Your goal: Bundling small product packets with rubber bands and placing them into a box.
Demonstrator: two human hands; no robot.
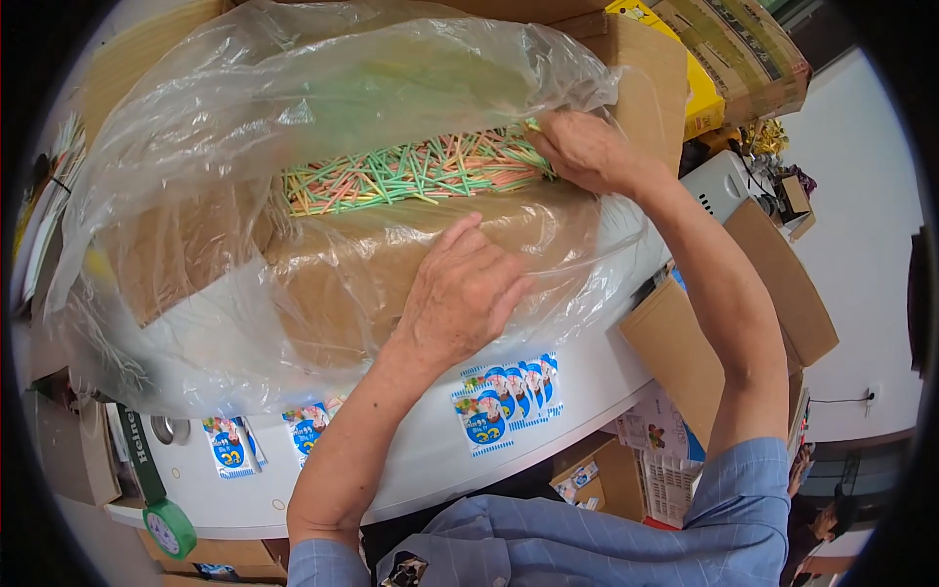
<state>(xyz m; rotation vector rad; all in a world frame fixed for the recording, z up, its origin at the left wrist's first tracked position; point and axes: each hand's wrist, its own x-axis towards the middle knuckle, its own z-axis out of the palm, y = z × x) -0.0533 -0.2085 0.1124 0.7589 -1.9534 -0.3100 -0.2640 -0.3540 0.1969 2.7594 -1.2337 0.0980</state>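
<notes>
Over a white table, the left hand lay flat and open, pressing the clear plastic bag against its cardboard box, while the right hand pinched coloured straws at the bag's mouth. Drawing them out apparently called for a steady bag.

single head view, fisheye, looks steeply down from close above the white surface; forearms enter from the lower edge.
</notes>
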